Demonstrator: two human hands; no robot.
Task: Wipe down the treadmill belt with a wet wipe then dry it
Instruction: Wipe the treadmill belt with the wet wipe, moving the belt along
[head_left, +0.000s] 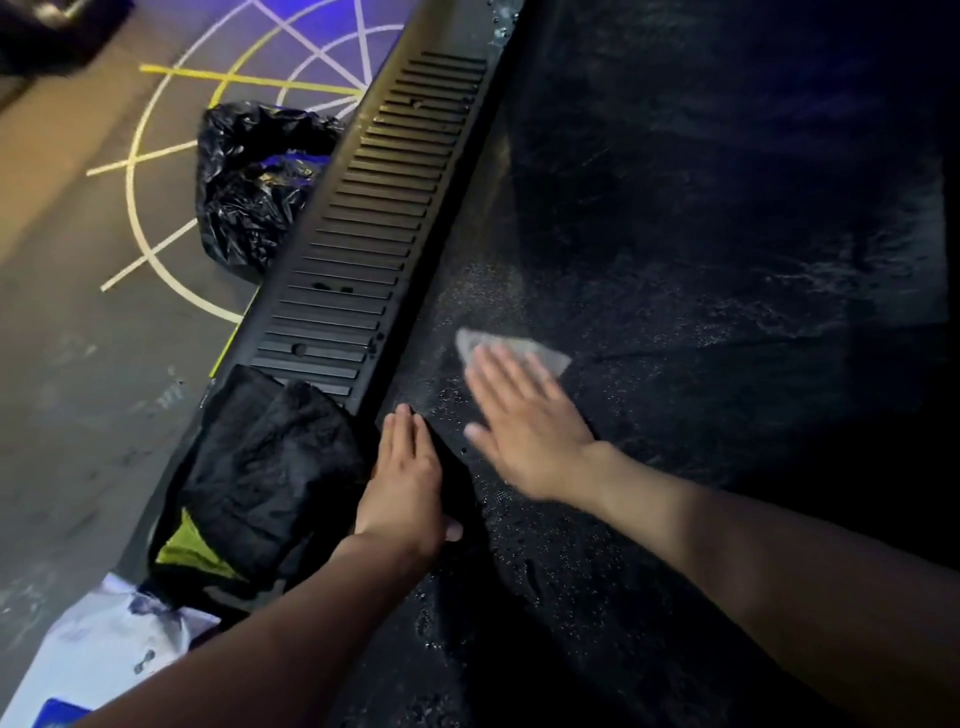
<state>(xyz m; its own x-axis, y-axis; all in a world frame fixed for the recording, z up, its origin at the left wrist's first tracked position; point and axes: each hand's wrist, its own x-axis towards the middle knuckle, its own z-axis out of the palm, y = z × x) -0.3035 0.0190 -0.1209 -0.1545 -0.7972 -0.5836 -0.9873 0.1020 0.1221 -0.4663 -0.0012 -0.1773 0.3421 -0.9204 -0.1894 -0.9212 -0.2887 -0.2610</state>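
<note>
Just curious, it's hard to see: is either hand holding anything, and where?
Nothing is gripped. The right hand presses flat on the wipe, covering its near side. The left hand rests flat at the edge of the belt.

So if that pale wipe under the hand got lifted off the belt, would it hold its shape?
Probably not: the wipe lies thin and flat under the right hand, so it would likely droop. Droplets glisten on the belt, so it is probably damp and may cling slightly. It looks very light.

Wipe (548, 354) on belt (675, 249); side rail (363, 218) left, cloth (270, 467) on it; bag (249, 197) on floor (78, 322) farther left.
</note>
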